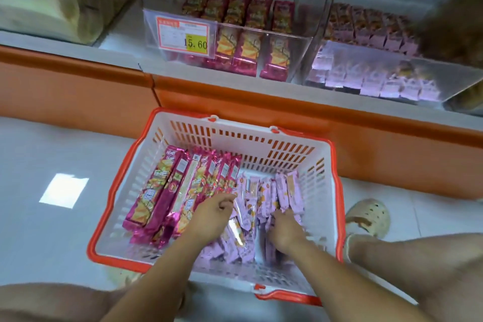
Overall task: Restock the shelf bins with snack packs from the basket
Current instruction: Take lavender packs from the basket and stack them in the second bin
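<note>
A white basket with an orange rim stands on the floor. Long magenta snack packs lie in its left half, small lilac packs in its right half. Both my hands are down in the lilac pile. My left hand has its fingers curled around lilac packs at the pile's left edge. My right hand digs into the pile, fingers curled among the packs. On the shelf above, a clear bin holds magenta packs and a second clear bin to its right holds lilac packs.
The orange shelf base runs behind the basket. A price tag reading 15.60 hangs on the left bin. My foot in a beige clog stands right of the basket; my knees frame the bottom corners. Brown sacks sit at upper left.
</note>
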